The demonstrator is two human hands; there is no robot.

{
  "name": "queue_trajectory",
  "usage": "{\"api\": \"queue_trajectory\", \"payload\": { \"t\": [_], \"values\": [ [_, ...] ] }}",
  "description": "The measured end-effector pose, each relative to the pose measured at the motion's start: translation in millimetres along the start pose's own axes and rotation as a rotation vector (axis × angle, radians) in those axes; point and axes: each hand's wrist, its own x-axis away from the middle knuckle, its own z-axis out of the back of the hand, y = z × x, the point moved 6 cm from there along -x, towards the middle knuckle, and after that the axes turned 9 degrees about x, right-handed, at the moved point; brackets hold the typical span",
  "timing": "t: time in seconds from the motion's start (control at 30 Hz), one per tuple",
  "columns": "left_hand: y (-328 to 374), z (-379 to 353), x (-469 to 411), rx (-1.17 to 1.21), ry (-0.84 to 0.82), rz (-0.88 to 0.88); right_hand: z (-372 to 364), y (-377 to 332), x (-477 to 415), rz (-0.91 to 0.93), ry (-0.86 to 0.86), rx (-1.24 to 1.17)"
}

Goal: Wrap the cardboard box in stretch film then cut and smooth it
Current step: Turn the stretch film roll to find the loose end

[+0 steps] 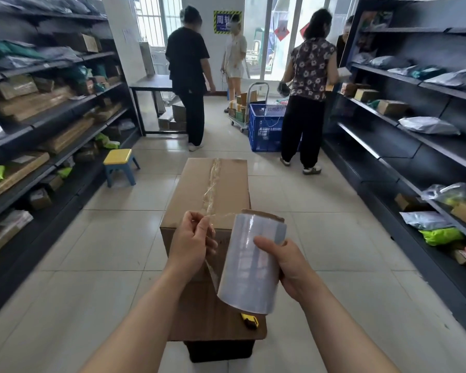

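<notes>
Yellow cutter (pixel 249 320) lies on the near end of the cardboard box (pixel 226 184). Right grip (pixel 291 267): fingers curled round the stretch film roll (pixel 250 265), held above the box. Left grip (pixel 191 243): fingertips pinch the free film end (pixel 221 215). A film strand (pixel 213 181) runs along the box top.

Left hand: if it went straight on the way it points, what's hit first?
Probably the cardboard box top, near its taped seam: the left hand, pinching the film tail, points forward over the near edge. Height unclear.
</notes>
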Motion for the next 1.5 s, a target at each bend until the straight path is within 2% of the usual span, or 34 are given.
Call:
{"api": "queue_trajectory", "payload": {
  "t": [0.13, 0.27, 0.37, 0.5, 0.67, 0.73, 0.83, 0.93, 1.13, 1.2, 1.37, 1.5],
  "values": [
    [-2, 3, 3, 0.047, -0.029, 0.092, 1, -3, 0, 0.009, 0.036, 0.041],
    [-16, 4, 3, 0.052, -0.068, 0.286, -4, 0, 4, 0.024, -0.014, 0.013],
    [-20, 4, 5, 0.039, -0.046, 0.339, -6, 5, 3, 0.015, -0.041, -0.038],
    [-20, 5, 6, -0.032, -0.036, 0.322, -8, 8, 1, 0.03, -0.04, -0.03],
    [-20, -1, 7, 0.015, -0.22, 0.313, -5, 5, 1, 0.055, -0.013, 0.042],
    [-19, -4, 8, -0.069, -0.257, 0.287, -3, 2, 2, 0.088, -0.003, 0.053],
    [-21, -9, 7, -0.053, -0.265, 0.273, -1, -3, 7, 0.107, 0.008, 0.096],
    [-19, -13, 7, -0.001, -0.224, 0.237, 2, -5, 8, 0.053, -0.005, 0.07],
    [-14, -20, 11, 0.046, -0.269, 0.131, 8, -2, 15, -0.134, -0.035, -0.135],
    [-14, -19, 11, 0.048, -0.282, 0.112, 8, -5, 16, -0.173, -0.046, -0.067],
    [-24, -13, 9, 0.036, -0.309, 0.102, 23, -18, 6, -0.115, 0.089, 0.375],
    [-30, -13, 10, -0.041, -0.355, 0.11, 27, -20, 3, -0.134, 0.125, 0.5]
  ]
}}
